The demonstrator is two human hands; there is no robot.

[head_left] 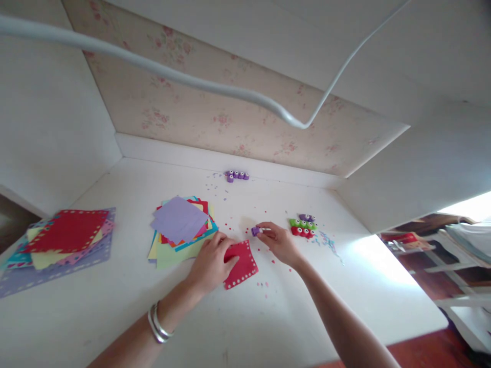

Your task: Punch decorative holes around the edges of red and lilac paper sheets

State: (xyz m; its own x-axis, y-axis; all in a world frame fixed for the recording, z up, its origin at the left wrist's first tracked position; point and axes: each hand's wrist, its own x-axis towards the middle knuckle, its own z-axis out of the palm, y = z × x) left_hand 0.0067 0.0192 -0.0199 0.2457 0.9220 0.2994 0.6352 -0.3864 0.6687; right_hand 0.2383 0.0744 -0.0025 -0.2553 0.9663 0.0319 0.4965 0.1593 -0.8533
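My left hand (213, 260) grips a red sheet of paper (244, 263) by its left side, the thumb lying over the top. Small punched holes run along the sheet's visible edges. Just right of the sheet's upper corner, my right hand (279, 244) pinches a small purple craft paper punch (255, 231), apart from the paper. Left of my left hand lies a stack of coloured paper (178, 220), with a lilac sheet on top. Red paper bits are scattered around the sheet.
Far left is a pile of hole-edged papers (72, 230), red uppermost. Purple punches (238, 175) line the back of the white table (161, 317); purple, green and red punches (304, 224) sit at right beside bluish confetti (329, 244). A pale bar (172, 76) crosses overhead.
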